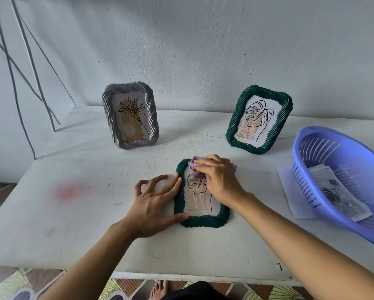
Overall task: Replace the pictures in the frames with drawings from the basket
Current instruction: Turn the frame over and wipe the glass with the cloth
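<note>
The dark green frame (201, 220) being worked on lay flat, face up, near the middle of the white surface (84, 224), close to its front edge. Its picture (198, 199), a line drawing of a leaf over a tan striped panel, was in place inside it. A small purple cloth (195, 171) sat on the upper left part of the glass, reaching onto the frame's top corner. The right hand (219, 180) lay over the top right of the frame with its fingers curled around the cloth, pressing it down on the glass. The left hand (154, 204) was spread out on the surface beside the frame; its thumb touched the bottom left corner and a straight fingertip touched the left edge higher up, while the other fingers arched up, holding nothing.

Farther back two more frames stood upright and tilted backwards: a grey frame (108, 109) at the left with a flower drawing, and a second green frame (259, 119) at the right with another leaf drawing. They stood well apart from each other and from the flat one.

At the right edge sat a light purple slotted basket (307, 152), with drawings (335, 191) on paper lying inside. A white sheet (289, 191) stuck out from under its left side. A faint pink stain (68, 191) marked the surface left of the hands. A pale wall (203, 50) rose behind, and patterned floor tiles (19, 282) and a bare foot (159, 289) showed below the front edge
</note>
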